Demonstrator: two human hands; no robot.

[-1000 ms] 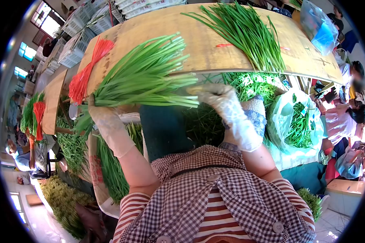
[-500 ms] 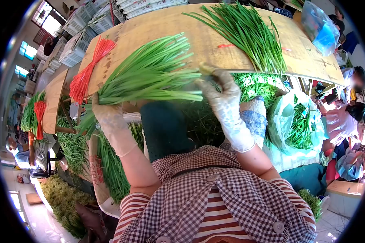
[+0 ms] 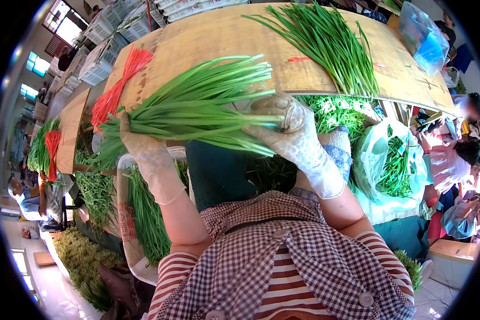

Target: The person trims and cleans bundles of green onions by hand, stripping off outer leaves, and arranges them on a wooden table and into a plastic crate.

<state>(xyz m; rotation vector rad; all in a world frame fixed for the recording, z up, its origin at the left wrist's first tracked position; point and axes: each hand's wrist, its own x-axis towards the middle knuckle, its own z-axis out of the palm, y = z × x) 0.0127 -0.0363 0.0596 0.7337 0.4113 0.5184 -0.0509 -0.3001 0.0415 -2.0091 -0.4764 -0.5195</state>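
My left hand (image 3: 146, 152), in a pale translucent glove, is closed round the leafy end of a loose bunch of garlic chives (image 3: 197, 109). The bunch lies sideways above my lap, its pale stem ends fanned out to the right. My right hand (image 3: 296, 128), gloved the same way, has its thumb and fingers closed on some of the lower stem ends. Other stems in the bunch stick out above that hand, free of it. Beyond my right hand, a second pile of garlic chives (image 3: 330, 50) rests on the wooden table (image 3: 213, 34).
A bundle of red ties (image 3: 121, 88) hangs over the table's left edge. A crate of chives (image 3: 149, 213) stands by my left arm. A plastic bag of greens (image 3: 392, 165) is at right. White crates (image 3: 98, 64) are stacked behind; a person (image 3: 24, 197) sits far left.
My right hand has come in against the stem ends and closed on some of them; before, it was apart from the bunch. The bunch has shifted slightly down and right.
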